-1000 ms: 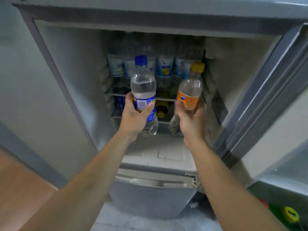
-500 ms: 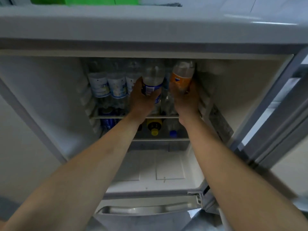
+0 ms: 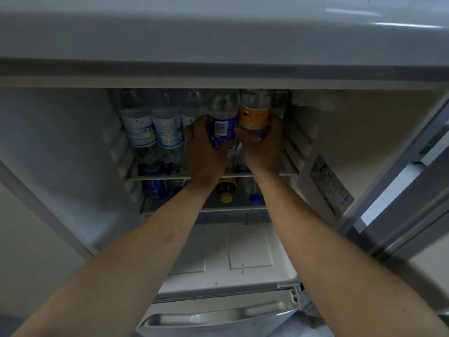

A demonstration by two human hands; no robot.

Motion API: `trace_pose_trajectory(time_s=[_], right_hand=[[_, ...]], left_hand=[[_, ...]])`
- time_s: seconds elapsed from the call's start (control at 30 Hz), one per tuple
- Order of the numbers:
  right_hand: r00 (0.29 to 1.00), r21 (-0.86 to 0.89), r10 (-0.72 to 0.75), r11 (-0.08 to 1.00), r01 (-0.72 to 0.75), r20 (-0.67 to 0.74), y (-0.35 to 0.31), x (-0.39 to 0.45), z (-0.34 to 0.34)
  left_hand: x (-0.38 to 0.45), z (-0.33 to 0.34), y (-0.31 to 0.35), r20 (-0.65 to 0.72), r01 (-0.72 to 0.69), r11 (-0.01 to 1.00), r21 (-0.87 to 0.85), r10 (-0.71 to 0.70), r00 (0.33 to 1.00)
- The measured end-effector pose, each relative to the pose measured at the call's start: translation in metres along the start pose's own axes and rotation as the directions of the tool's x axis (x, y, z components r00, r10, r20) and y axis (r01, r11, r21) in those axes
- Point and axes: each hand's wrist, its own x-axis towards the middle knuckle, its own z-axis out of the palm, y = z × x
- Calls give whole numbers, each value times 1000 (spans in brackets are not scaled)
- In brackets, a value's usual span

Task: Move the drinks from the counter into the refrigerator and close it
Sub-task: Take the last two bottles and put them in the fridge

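Observation:
Both my arms reach into the open refrigerator. My left hand grips a clear bottle with a blue label. My right hand grips a clear bottle with an orange label. Both bottles stand upright side by side at the right end of the upper shelf, next to a row of white-labelled water bottles. Their caps are hidden behind the refrigerator's top edge.
The lower shelf holds a blue can, a yellow-capped bottle and a blue-capped bottle lying down. The fridge door stands open at right. A drawer handle sits below the white bottom cover.
Both hands have carried the two bottles from in front of the fridge up and deep onto the upper shelf. The view has moved closer to the fridge.

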Motion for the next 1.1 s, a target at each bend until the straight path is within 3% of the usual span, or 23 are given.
trace_pose_trajectory(time_s=[0.5, 0.6, 0.7, 0.83, 1.1], right_hand=[[989, -152, 143, 979, -137, 27, 18, -12, -7], [994, -188, 107, 976, -105, 1, 20, -25, -12], [998, -163, 70, 984, -70, -6, 21, -50, -19], [995, -164, 101, 981, -102, -17, 27, -97, -35], [944, -261, 308, 927, -271, 115, 53, -194, -85]], left_hand=[[-17, -11, -15, 108, 9, 998, -61, -2, 994], [-32, -19, -22, 129, 97, 987, -130, -80, 988], [-51, -29, -33, 92, 131, 971, -201, -115, 989], [-90, -39, -48, 7, 33, 968, -251, -32, 999], [-186, -55, -54, 135, 186, 960, -211, -160, 978]])
